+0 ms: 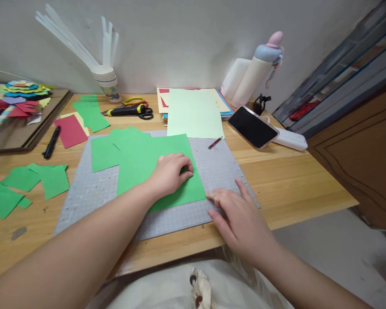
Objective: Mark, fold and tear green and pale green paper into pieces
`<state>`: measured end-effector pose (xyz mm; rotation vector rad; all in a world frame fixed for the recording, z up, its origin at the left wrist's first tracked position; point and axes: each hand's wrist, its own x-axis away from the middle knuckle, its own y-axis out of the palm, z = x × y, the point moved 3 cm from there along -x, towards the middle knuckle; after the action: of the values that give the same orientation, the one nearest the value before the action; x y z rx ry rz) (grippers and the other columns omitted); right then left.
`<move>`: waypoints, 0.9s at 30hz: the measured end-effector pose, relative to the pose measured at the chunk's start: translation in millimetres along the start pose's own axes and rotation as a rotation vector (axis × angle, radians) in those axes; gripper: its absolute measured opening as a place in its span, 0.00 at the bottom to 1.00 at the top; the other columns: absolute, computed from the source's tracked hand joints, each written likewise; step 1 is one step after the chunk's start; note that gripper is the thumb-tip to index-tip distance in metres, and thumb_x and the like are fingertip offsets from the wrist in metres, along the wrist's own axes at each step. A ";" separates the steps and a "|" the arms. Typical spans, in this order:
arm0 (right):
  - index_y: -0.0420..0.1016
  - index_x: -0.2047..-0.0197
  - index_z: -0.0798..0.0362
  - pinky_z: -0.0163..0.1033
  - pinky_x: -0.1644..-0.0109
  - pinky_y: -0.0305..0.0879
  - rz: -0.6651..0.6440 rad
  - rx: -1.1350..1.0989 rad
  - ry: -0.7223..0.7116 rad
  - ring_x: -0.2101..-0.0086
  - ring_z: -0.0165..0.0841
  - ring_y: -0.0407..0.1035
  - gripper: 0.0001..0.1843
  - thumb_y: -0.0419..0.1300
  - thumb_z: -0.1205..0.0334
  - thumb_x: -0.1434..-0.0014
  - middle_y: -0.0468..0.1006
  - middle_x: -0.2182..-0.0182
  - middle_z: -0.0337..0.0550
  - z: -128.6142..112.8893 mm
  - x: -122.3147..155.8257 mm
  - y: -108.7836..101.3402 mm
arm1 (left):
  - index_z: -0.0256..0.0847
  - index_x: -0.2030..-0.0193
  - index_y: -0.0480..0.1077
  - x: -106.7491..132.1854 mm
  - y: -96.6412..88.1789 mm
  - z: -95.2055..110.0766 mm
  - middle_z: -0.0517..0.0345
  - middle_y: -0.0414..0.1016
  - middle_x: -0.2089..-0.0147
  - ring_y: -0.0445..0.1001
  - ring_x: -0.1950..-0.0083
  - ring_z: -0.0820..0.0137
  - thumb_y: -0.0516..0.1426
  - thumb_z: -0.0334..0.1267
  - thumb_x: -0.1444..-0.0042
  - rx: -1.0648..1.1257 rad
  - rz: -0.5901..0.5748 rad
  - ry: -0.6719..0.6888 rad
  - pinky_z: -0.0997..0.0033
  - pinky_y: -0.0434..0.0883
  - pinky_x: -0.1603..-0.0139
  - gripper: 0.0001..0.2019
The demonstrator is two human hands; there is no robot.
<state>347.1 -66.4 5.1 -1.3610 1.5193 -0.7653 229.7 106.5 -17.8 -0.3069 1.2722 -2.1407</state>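
My left hand (172, 174) rests on a large green sheet of paper (141, 159), fingers curled in and thumb close to the index finger; I see nothing between them. Near the sheet's lower right corner is my right hand (236, 216), its fingers apart and a fingertip at the corner. Underneath lies a grey cutting mat (209, 159) with grid lines. Smaller green pieces (104, 152) lie at the sheet's left, on the mat. A short pencil (215, 143) lies on the mat's far right part, beside a pale green sheet (194, 113).
Scissors and a yellow-black cutter (125, 110) lie behind the mat, near a paper cup (107, 86) of white strips. Green scraps (53, 180), red paper (71, 131) and a black pen (52, 142) are left. A phone (253, 128) and a bottle (254, 77) stand right.
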 end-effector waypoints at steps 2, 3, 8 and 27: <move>0.67 0.54 0.54 0.59 0.32 0.37 0.029 0.032 0.024 0.43 0.40 0.65 0.11 0.48 0.59 0.33 0.74 0.45 0.51 -0.7 -8.8 3.7 | 0.44 0.64 0.71 0.1 0.0 0.2 0.60 0.75 0.59 0.69 0.53 0.64 0.59 0.38 0.43 -0.003 0.001 0.001 0.64 0.58 0.55 0.03; 0.66 0.52 0.54 0.60 0.32 0.36 0.032 0.045 0.025 0.39 0.41 0.60 0.13 0.48 0.57 0.32 0.68 0.40 0.52 -2.1 -13.1 6.9 | 0.44 0.64 0.71 0.2 0.0 0.4 0.60 0.75 0.59 0.69 0.53 0.63 0.58 0.38 0.43 -0.005 0.001 0.002 0.64 0.58 0.56 0.03; 0.47 0.31 0.61 0.60 0.31 0.38 -0.135 0.052 -0.018 0.33 0.39 0.47 0.31 0.42 0.51 0.31 0.54 0.32 0.52 -14.4 -26.9 28.2 | 0.43 0.62 0.71 0.7 -0.2 1.2 0.58 0.75 0.58 0.70 0.53 0.63 0.57 0.36 0.43 -0.019 0.003 -0.005 0.63 0.58 0.56 0.03; 0.48 0.29 0.47 0.64 0.31 0.37 -0.328 0.164 0.042 0.33 0.35 0.47 0.30 0.40 0.64 0.34 0.48 0.31 0.37 10.5 -18.9 23.3 | 0.41 0.57 0.70 56.7 -0.3 34.1 0.54 0.71 0.59 0.66 0.58 0.63 0.49 0.31 0.36 -0.366 -0.057 0.276 0.61 0.58 0.57 0.09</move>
<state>346.7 -42.2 -15.4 -1.4947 1.2480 -1.1025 202.1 47.5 -6.5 -0.2034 1.8388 -2.0395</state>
